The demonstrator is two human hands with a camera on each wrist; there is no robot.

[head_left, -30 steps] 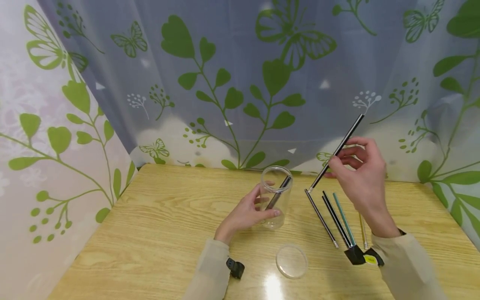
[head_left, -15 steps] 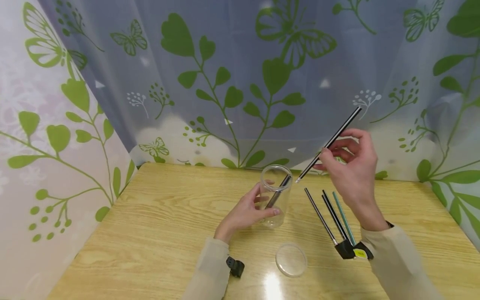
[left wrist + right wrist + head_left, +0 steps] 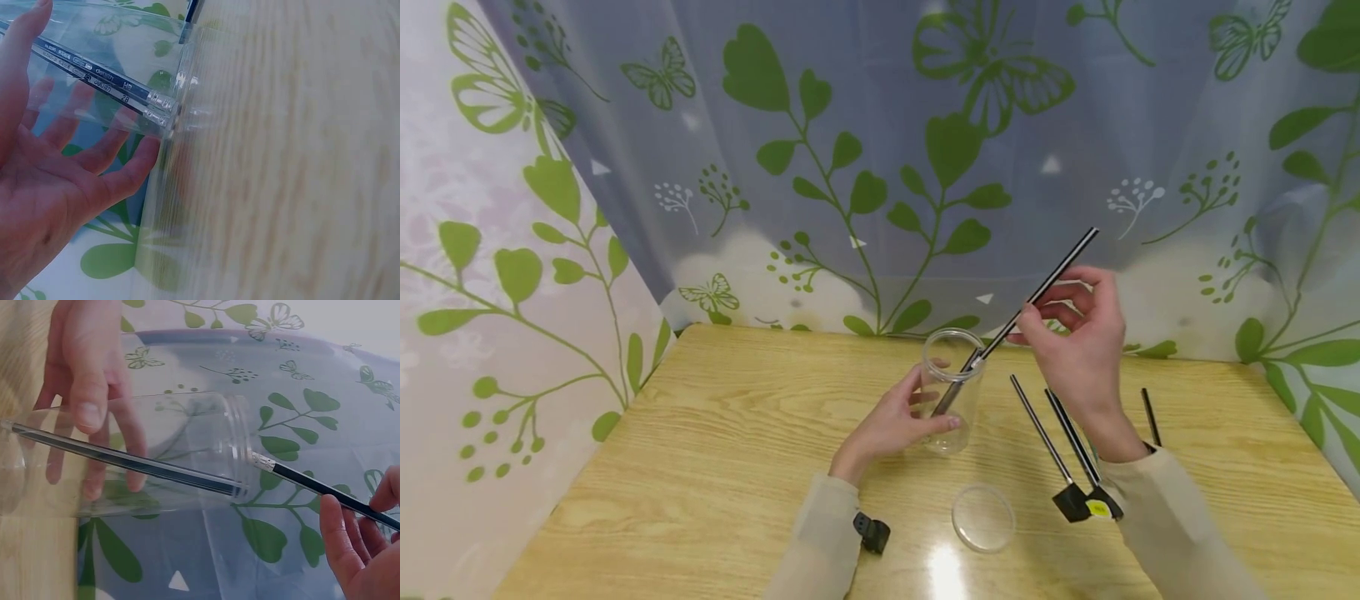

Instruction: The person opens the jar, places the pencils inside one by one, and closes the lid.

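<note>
My left hand (image 3: 891, 425) holds a clear plastic jar (image 3: 967, 408) upright on the table, thumb at the near side and fingers behind it. Two dark pencils (image 3: 94, 75) lean inside, their metal-ferrule ends at the bottom, as the left wrist view shows. Between the thumb and fingertips of my right hand (image 3: 1078, 350) is a black pencil with pale stripes (image 3: 1063, 265), slanting down to the left. Its ferrule end (image 3: 262, 461) is right at the jar's rim (image 3: 236, 444). The jar's mouth has no lid on it.
A round clear lid (image 3: 983, 518) lies on the wooden table (image 3: 715, 467) in front of the jar. Several pencils lie to the right, among them a dark one (image 3: 1040, 427) and another (image 3: 1151, 417) beyond my right wrist. A patterned curtain (image 3: 865, 100) hangs behind the table.
My right hand has carried the black pencil left, from above the loose pencils to the jar's rim. The left hand and jar have stayed in place.
</note>
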